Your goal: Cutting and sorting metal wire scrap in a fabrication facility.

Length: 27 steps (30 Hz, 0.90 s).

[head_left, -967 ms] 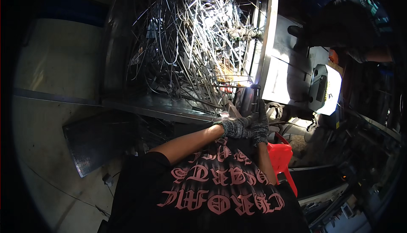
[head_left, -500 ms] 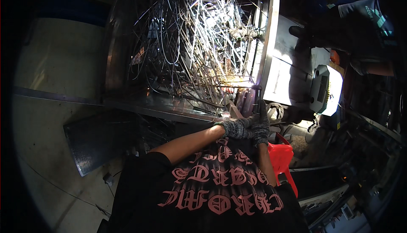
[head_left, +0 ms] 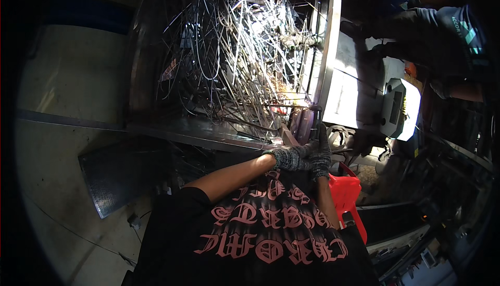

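Both my hands wear grey knitted gloves and meet close together at the near right corner of a metal bin (head_left: 208, 136). My left hand (head_left: 291, 158) is closed, its fingers partly hidden against the right. My right hand (head_left: 320, 160) is wrapped round a dark, slender tool (head_left: 316, 122) that points away from me. I cannot make out its kind. At its far end, orange sparks (head_left: 286, 94) spray leftward into the bin. Many thin metal strips (head_left: 245, 41) lie tangled there. A wooden piece (head_left: 288, 136) stands beside my left hand.
A pale beam (head_left: 329, 41) runs along the bin's right side. Beyond it stand a white-topped machine part (head_left: 401, 110) and a co-worker (head_left: 442, 41) at the upper right. A red plastic chair (head_left: 345, 192) is close by my right forearm. A perforated metal panel (head_left: 122, 176) leans at left.
The spray of sparks has become smaller and dimmer. The co-worker at the upper right has shifted slightly. My hands stay nearly in place.
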### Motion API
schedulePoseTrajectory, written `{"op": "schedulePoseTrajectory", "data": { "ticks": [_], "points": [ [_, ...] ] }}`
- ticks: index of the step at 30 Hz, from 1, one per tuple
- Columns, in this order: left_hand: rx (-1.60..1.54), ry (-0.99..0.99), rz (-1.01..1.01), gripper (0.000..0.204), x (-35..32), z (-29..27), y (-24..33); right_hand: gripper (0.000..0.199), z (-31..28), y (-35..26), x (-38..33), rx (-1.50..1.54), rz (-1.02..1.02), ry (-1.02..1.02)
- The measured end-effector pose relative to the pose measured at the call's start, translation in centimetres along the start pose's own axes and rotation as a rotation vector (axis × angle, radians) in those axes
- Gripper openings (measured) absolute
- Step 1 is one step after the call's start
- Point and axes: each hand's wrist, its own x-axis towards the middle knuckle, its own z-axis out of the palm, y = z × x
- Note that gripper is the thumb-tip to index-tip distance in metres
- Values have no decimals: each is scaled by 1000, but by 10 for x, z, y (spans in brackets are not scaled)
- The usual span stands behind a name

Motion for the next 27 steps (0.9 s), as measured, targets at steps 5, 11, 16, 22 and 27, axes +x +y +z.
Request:
{"op": "schedulePoseTrajectory", "data": {
  "ticks": [5,11,16,22,27],
  "points": [
    [5,56,50,93,7,11,-16,76,2,18,2,152,2,-15],
    [7,45,13,86,3,11,-12,77,9,10,-3,403,52,-47],
    [158,14,23,84,15,21,-31,79,7,29,-20,244,109,-40],
    [168,-9,-135,83,4,8,-10,78,9,13,-11,-57,-117,80],
    [149,23,-72,88,6,5,-5,79,2,-8,-5,-55,44,7]
  ]
}}
